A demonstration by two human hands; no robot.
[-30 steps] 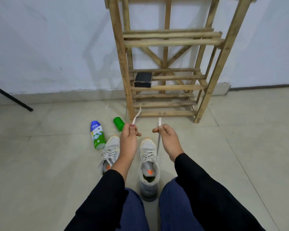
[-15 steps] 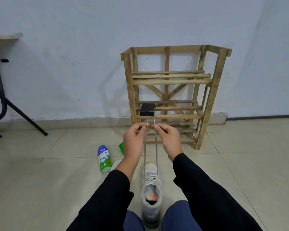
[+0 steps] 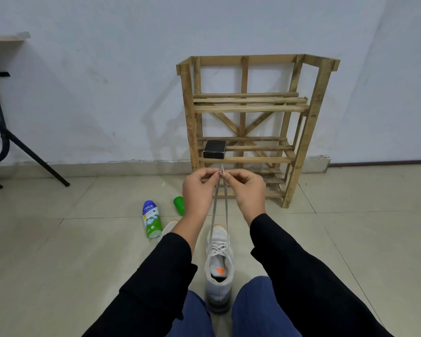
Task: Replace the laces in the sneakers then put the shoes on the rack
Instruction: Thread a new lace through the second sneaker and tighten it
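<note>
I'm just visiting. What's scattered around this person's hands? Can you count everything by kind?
Sneakers: 2
Bottle: 1
Green cup: 1
Black box: 1
Wooden rack: 1
Total: 6

I see the rack (image 3: 253,105) against the wall, upper right of centre, with a box (image 3: 214,149) at the left end of a middle shelf. In front of its lower shelves, the left hand (image 3: 197,188) and right hand (image 3: 248,188) meet, pinching the lace (image 3: 213,210), which runs down to a sneaker (image 3: 219,263) between the knees. A second sneaker (image 3: 169,226) lies left, partly behind the left forearm. Further left lie a bottle (image 3: 152,218) and a cup (image 3: 179,205). Table legs (image 3: 22,147) cross the left edge.
</note>
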